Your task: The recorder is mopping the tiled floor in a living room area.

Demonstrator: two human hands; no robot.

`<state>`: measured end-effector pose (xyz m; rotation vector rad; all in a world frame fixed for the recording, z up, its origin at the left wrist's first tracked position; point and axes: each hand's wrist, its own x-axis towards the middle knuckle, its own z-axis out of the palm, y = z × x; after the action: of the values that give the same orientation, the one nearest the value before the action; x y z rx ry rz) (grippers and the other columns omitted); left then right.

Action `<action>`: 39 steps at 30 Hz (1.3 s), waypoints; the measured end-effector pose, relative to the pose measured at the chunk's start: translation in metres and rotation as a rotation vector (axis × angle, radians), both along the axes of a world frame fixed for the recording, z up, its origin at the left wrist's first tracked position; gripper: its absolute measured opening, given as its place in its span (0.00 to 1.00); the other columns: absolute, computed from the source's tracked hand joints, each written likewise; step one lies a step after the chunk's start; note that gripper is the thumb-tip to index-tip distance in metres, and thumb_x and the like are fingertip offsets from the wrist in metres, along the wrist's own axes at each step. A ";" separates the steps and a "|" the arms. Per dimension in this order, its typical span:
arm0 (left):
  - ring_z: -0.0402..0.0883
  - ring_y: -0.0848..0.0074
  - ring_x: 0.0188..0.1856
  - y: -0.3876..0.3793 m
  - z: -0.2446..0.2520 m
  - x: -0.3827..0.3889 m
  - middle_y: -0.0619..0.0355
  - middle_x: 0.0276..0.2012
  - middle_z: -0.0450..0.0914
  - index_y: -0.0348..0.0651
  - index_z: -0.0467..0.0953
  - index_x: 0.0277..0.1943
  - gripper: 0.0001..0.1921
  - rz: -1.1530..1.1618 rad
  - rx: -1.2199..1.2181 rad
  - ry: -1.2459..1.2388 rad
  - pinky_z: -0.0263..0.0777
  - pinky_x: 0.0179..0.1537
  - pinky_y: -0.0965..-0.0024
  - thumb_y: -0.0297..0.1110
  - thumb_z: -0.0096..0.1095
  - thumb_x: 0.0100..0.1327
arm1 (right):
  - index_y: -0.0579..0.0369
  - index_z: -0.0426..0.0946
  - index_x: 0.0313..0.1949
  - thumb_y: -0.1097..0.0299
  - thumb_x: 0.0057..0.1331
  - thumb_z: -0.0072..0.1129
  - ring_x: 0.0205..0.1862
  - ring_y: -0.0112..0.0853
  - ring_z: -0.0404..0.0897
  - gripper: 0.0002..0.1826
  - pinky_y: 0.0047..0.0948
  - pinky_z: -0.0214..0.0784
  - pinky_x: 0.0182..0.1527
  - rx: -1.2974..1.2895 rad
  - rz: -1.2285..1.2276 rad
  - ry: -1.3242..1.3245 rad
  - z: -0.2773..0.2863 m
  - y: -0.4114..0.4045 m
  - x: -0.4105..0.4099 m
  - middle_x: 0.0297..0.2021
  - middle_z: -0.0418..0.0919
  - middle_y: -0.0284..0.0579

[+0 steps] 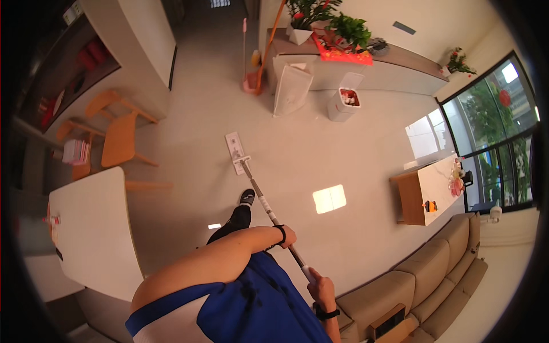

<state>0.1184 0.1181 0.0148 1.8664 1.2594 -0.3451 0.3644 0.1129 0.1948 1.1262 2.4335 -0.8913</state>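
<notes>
A flat mop with a white rectangular head [234, 153] lies on the light floor, its pole slanting down to the right towards my body. My left hand [288, 237], with a black band at the wrist, is closed around the middle of the pole [266, 206]. Further up, my right hand [321, 288] grips the white handle end [307, 272]; a dark watch or band is on that wrist. One foot in a dark shoe [247, 197] stands close to the pole, below the mop head. My other foot cannot be made out.
Wooden chairs [120, 137] and a white table [94, 231] stand left. A beige sofa [386, 291] and a marble-topped low table [437, 184] are right. Beyond the mop are an open bin [343, 105], a white bag [293, 90], a pink dustpan [250, 83] and a ledge with plants [407, 60].
</notes>
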 end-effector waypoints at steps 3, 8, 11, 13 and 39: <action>0.86 0.59 0.41 -0.015 -0.006 0.011 0.53 0.37 0.87 0.47 0.86 0.38 0.10 -0.017 -0.085 -0.027 0.79 0.40 0.53 0.36 0.65 0.53 | 0.44 0.78 0.57 0.74 0.51 0.56 0.28 0.56 0.80 0.30 0.51 0.73 0.33 -0.018 -0.029 0.003 -0.009 -0.017 0.022 0.24 0.79 0.60; 0.86 0.61 0.44 -0.030 -0.020 0.003 0.54 0.39 0.87 0.49 0.86 0.40 0.10 0.004 -0.080 0.018 0.76 0.45 0.49 0.38 0.66 0.57 | 0.46 0.75 0.59 0.73 0.54 0.57 0.27 0.57 0.80 0.30 0.52 0.72 0.31 -0.074 -0.059 0.075 -0.039 -0.031 0.019 0.23 0.79 0.60; 0.86 0.61 0.45 -0.027 -0.026 -0.004 0.55 0.39 0.87 0.49 0.86 0.40 0.10 0.018 -0.072 0.040 0.75 0.45 0.49 0.39 0.65 0.58 | 0.48 0.74 0.60 0.75 0.54 0.57 0.25 0.57 0.79 0.30 0.52 0.71 0.29 -0.066 -0.019 0.093 -0.046 -0.028 0.011 0.22 0.78 0.60; 0.86 0.62 0.45 -0.024 -0.027 -0.011 0.56 0.39 0.87 0.50 0.86 0.39 0.09 0.021 -0.053 0.050 0.74 0.46 0.50 0.40 0.65 0.59 | 0.48 0.73 0.60 0.75 0.54 0.56 0.24 0.57 0.78 0.30 0.52 0.70 0.28 -0.059 0.022 0.098 -0.052 -0.021 0.005 0.21 0.78 0.59; 0.85 0.65 0.40 0.019 -0.017 -0.264 0.55 0.31 0.85 0.47 0.84 0.30 0.06 0.442 0.292 0.135 0.71 0.47 0.61 0.38 0.66 0.55 | 0.52 0.68 0.63 0.77 0.54 0.55 0.25 0.58 0.79 0.33 0.53 0.71 0.29 -0.042 0.256 0.093 -0.037 0.087 -0.268 0.22 0.78 0.62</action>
<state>-0.1460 0.1370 -0.0025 1.7533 1.8485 -0.0480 0.0964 0.2002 0.1580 0.7519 2.5463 -0.9242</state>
